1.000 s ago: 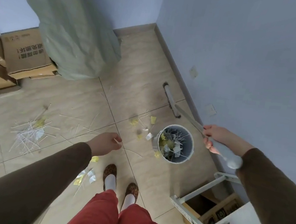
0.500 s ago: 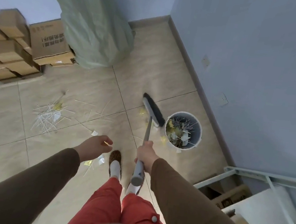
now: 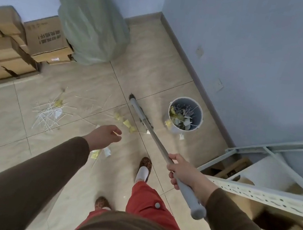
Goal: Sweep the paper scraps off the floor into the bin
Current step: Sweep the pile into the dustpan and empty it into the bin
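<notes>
My right hand (image 3: 182, 172) grips the grey handle of a broom (image 3: 155, 136). Its dark head (image 3: 139, 110) rests on the tiled floor just left of a white bin (image 3: 197, 125) that holds yellow and white scraps. Yellow paper scraps (image 3: 126, 122) lie on the floor left of the broom head. A pile of thin white strips (image 3: 48, 114) lies further left. More scraps (image 3: 101, 152) lie under my left wrist. My left hand (image 3: 105, 136) hovers over the floor, loosely curled; something small and yellow may sit at its fingertips, too small to tell.
Stacked cardboard boxes (image 3: 21, 43) stand at the back left, a tall pale green bag (image 3: 91, 20) beside them. A metal shelf frame (image 3: 264, 189) with boxes under it fills the right. The blue wall (image 3: 261, 52) runs behind the bin. My feet (image 3: 144, 167) are below the scraps.
The broom head has swung left and away from the bin's side, and my right hand has moved right and lower along the handle. The view has shifted; yellow scraps now lie left of the head.
</notes>
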`<action>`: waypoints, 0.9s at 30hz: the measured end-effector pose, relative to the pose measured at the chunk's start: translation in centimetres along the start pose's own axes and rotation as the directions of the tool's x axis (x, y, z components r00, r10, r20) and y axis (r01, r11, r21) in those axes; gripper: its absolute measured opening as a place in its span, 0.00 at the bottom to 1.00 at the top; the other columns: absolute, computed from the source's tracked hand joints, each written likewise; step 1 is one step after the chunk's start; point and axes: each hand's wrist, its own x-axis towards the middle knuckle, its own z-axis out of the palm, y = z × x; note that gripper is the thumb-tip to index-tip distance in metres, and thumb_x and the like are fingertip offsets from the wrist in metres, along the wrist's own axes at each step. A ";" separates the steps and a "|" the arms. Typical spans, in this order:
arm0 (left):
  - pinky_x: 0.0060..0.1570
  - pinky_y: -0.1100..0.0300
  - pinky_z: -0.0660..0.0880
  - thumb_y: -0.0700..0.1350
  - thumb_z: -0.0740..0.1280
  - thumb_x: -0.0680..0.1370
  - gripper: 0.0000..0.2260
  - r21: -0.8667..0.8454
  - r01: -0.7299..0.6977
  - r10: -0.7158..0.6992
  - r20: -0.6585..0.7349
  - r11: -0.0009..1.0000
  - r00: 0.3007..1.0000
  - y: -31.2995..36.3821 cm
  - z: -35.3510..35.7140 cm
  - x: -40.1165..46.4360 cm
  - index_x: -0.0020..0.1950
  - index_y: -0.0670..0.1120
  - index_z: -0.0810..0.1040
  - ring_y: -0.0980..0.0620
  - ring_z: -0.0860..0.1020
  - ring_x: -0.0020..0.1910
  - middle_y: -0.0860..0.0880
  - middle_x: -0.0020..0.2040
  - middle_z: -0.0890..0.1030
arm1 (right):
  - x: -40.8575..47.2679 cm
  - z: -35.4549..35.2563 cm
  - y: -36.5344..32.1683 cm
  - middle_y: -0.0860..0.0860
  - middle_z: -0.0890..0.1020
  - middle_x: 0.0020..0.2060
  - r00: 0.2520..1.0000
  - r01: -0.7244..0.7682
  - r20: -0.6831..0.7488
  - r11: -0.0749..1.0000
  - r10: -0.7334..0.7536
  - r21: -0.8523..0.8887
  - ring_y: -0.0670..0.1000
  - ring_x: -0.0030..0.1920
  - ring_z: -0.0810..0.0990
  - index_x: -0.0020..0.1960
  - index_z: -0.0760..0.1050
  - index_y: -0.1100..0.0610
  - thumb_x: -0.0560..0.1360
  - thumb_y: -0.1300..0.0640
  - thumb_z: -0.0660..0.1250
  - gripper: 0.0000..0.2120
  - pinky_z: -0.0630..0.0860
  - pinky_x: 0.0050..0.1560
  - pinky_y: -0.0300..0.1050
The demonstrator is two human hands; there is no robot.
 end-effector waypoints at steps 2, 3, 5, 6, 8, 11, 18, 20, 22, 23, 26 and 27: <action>0.48 0.58 0.75 0.48 0.70 0.77 0.11 0.008 -0.011 0.010 0.032 1.000 0.999 -2.0 0.7 -2.0 0.59 0.50 0.80 0.49 0.80 0.50 0.48 0.53 0.82 | -2.9 0.0 3.7 0.58 0.76 0.34 1.000 -0.004 -0.031 0.999 0.006 0.046 0.50 0.26 0.73 0.69 0.67 0.50 0.81 0.65 0.59 0.19 0.70 0.24 0.39; 0.50 0.57 0.76 0.48 0.70 0.77 0.11 0.008 -0.012 0.011 0.042 1.000 0.999 -3.1 1.2 -3.0 0.59 0.50 0.80 0.48 0.81 0.50 0.48 0.53 0.83 | -4.4 0.1 5.4 0.59 0.79 0.36 0.998 -0.010 -0.068 1.000 0.011 0.022 0.50 0.26 0.74 0.69 0.68 0.51 0.81 0.65 0.61 0.19 0.71 0.24 0.39; 0.54 0.53 0.76 0.47 0.70 0.77 0.11 -0.013 0.004 -0.003 0.047 1.000 0.999 -5.3 2.0 -4.7 0.59 0.48 0.80 0.46 0.81 0.52 0.46 0.52 0.83 | -7.1 0.3 8.4 0.59 0.81 0.39 0.995 -0.033 -0.092 0.999 0.036 0.038 0.49 0.24 0.73 0.69 0.68 0.52 0.80 0.65 0.62 0.20 0.71 0.23 0.39; 0.54 0.53 0.76 0.47 0.70 0.77 0.11 -0.028 0.023 -0.021 0.051 0.999 0.998 -6.3 2.4 -5.5 0.59 0.48 0.80 0.45 0.82 0.53 0.45 0.52 0.83 | -8.3 0.2 9.4 0.59 0.80 0.37 0.995 -0.069 -0.056 0.985 0.078 0.157 0.48 0.23 0.72 0.69 0.67 0.52 0.80 0.65 0.62 0.20 0.71 0.21 0.39; 0.52 0.54 0.77 0.47 0.70 0.77 0.10 -0.044 0.052 -0.049 0.059 0.998 0.997 -7.7 3.2 -6.8 0.57 0.49 0.80 0.43 0.82 0.53 0.45 0.50 0.84 | -10.2 -0.1 10.4 0.57 0.75 0.33 0.984 -0.175 0.084 0.833 0.154 0.525 0.47 0.20 0.71 0.67 0.67 0.55 0.78 0.67 0.63 0.19 0.70 0.17 0.38; 0.52 0.53 0.77 0.47 0.71 0.76 0.07 -0.033 0.051 -0.050 0.052 0.998 0.997 -8.5 3.8 -7.9 0.54 0.51 0.80 0.43 0.82 0.52 0.46 0.49 0.83 | -12.3 -0.6 10.2 0.52 0.70 0.29 0.978 -0.209 0.182 0.559 0.105 0.802 0.46 0.19 0.71 0.53 0.69 0.61 0.54 0.72 0.81 0.33 0.72 0.16 0.37; 0.51 0.55 0.76 0.48 0.70 0.77 0.10 -0.030 0.058 -0.058 0.003 0.998 0.998 -9.2 3.0 -8.6 0.58 0.49 0.80 0.46 0.81 0.53 0.46 0.53 0.82 | -6.7 -2.5 6.4 0.50 0.68 0.33 0.988 -0.073 -0.025 0.608 0.151 0.791 0.44 0.21 0.69 0.43 0.68 0.59 0.81 0.60 0.58 0.08 0.69 0.20 0.32; 0.50 0.56 0.75 0.47 0.70 0.77 0.10 -0.016 0.067 -0.067 -0.003 0.998 0.998 -9.6 2.9 -8.8 0.58 0.49 0.80 0.47 0.80 0.53 0.46 0.54 0.82 | -2.4 -3.9 5.2 0.52 0.69 0.32 0.964 0.027 -0.229 0.811 0.133 0.584 0.46 0.22 0.70 0.39 0.67 0.59 0.80 0.63 0.58 0.11 0.69 0.19 0.35; 0.45 0.60 0.72 0.46 0.70 0.77 0.10 0.005 0.068 -0.068 -0.023 0.998 0.997 -9.7 3.0 -9.0 0.58 0.48 0.80 0.50 0.78 0.48 0.47 0.54 0.81 | 1.7 -5.2 4.4 0.52 0.70 0.32 0.938 0.093 -0.341 0.904 0.061 0.418 0.47 0.26 0.71 0.38 0.67 0.59 0.80 0.64 0.58 0.12 0.70 0.20 0.35; 0.43 0.61 0.71 0.46 0.70 0.78 0.10 0.014 0.069 -0.069 -0.030 0.997 0.997 -9.8 3.1 -9.1 0.59 0.48 0.80 0.52 0.77 0.47 0.48 0.53 0.81 | 3.7 -5.8 4.1 0.52 0.71 0.33 0.932 0.099 -0.361 0.932 0.036 0.348 0.47 0.29 0.71 0.38 0.68 0.58 0.80 0.64 0.57 0.12 0.71 0.21 0.35; 0.42 0.63 0.72 0.47 0.70 0.78 0.10 0.014 0.089 -0.089 -0.018 0.996 0.996 -10.3 3.8 -9.4 0.59 0.50 0.80 0.51 0.78 0.48 0.50 0.51 0.82 | 9.6 -7.6 4.5 0.55 0.72 0.36 0.927 0.047 -0.372 0.967 0.051 0.250 0.50 0.32 0.72 0.45 0.69 0.60 0.81 0.66 0.55 0.09 0.73 0.30 0.41; 0.43 0.63 0.72 0.48 0.69 0.78 0.10 0.027 0.097 -0.097 -0.007 0.995 0.995 -10.5 4.0 -9.5 0.59 0.50 0.79 0.51 0.79 0.49 0.51 0.51 0.82 | 11.0 -7.8 5.1 0.56 0.72 0.37 0.927 0.016 -0.366 0.967 0.081 0.255 0.51 0.32 0.73 0.49 0.68 0.61 0.82 0.66 0.53 0.07 0.72 0.32 0.43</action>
